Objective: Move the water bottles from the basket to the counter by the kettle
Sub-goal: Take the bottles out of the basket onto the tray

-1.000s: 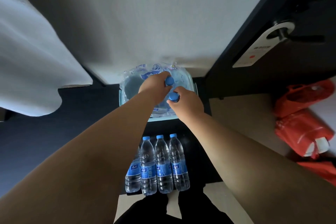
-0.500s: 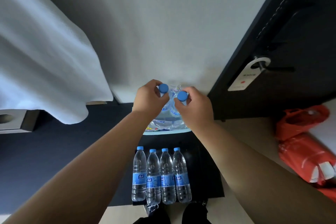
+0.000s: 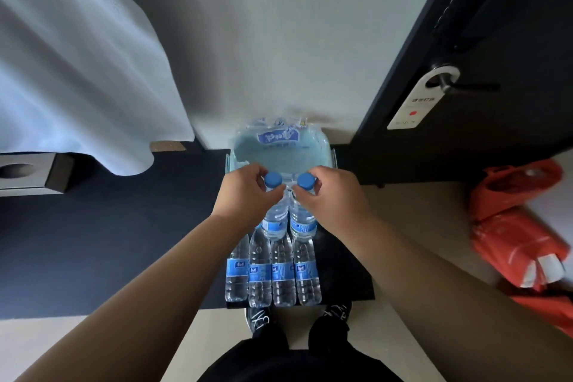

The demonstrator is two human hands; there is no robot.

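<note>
Head view: the left hand (image 3: 245,195) grips the neck of one water bottle (image 3: 274,220), fingers curled tight under its blue cap (image 3: 273,179). The right hand (image 3: 333,195) holds a second bottle (image 3: 302,223) the same way, just beside the first. Both hang upright, lifted clear of the pale blue basket (image 3: 322,149) at 12 o'clock, which is lined with clear plastic wrap. At 6 o'clock below the hands, four bottles (image 3: 273,273) lie side by side on a dark surface (image 3: 124,242). An orange bag (image 3: 511,226) sits at 3 o'clock.
</note>
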